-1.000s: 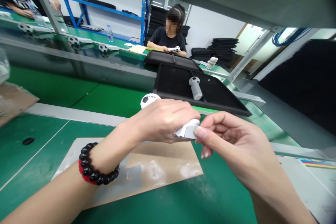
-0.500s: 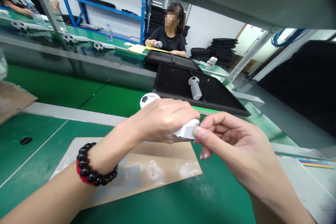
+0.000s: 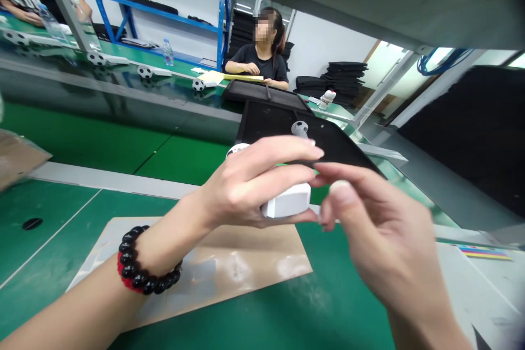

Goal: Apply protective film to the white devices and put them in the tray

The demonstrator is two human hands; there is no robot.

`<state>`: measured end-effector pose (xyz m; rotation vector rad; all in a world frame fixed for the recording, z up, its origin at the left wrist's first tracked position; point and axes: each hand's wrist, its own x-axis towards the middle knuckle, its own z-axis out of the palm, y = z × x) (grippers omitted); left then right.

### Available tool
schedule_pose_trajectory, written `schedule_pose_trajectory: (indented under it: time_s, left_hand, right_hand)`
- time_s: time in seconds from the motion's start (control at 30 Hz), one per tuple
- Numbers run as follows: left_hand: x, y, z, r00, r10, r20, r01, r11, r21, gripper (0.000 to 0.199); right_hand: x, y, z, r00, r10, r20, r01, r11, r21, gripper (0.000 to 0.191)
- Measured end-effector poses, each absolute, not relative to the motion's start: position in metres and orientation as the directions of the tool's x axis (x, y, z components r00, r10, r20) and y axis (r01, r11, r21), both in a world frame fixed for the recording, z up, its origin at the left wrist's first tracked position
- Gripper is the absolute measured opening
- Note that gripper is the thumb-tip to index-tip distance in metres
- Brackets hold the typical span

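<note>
— White handle piece [image 3: 287, 206]: where is it, and who has it?

— Held in the air above the green surface [image 3: 74, 219]. Below the grip lies a brown cardboard sheet [image 3: 229, 262]; beyond it, a black tray [image 3: 340, 145] with another football-headed part [image 3: 299, 128]. The left hand [image 3: 250, 186] wraps the piece, index finger lifted straight, the other fingers and thumb pressed around its body.

— And the right hand [image 3: 369, 219]?

— Blurred, thumb and forefinger nearly pinched, just at the handle's free end. I cannot tell whether they touch it or hold anything.

— What step is this, would you say?

— I judge a fitting or checking of the handle's end. The next move calls for the left grip to stay firm while the right fingertips meet that end squarely.

— Which way does it point?

— Its long axis runs roughly level, the flat end toward the right hand, the football head [image 3: 235, 149] peeking out behind the left knuckles.
</note>
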<state>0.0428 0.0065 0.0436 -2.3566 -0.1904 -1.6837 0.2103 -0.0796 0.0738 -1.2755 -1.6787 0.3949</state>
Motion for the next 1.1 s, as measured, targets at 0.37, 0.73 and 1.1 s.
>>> schedule_pose_trajectory:
  time_s: [0.37,0.73,1.1]
  left_hand:
    - [0.050,-0.005,0.046,0.387,0.009,0.922,0.269,-0.958,-0.103,0.047]
    - [0.034,-0.011,0.068,0.717,0.399,0.571,0.349,-0.915,0.201,0.038]
    - [0.036,-0.008,0.059,0.760,0.380,0.527,0.327,-0.925,0.195,0.027]
  right_hand:
    - [0.210,-0.076,0.071,-0.333,0.871,0.361,0.434,0.482,-0.761,0.016]
    - [0.257,-0.030,0.052,0.112,0.966,0.234,0.512,0.145,-0.846,0.040]
    - [0.262,-0.021,0.043,0.254,0.848,0.465,0.489,0.302,-0.818,0.040]
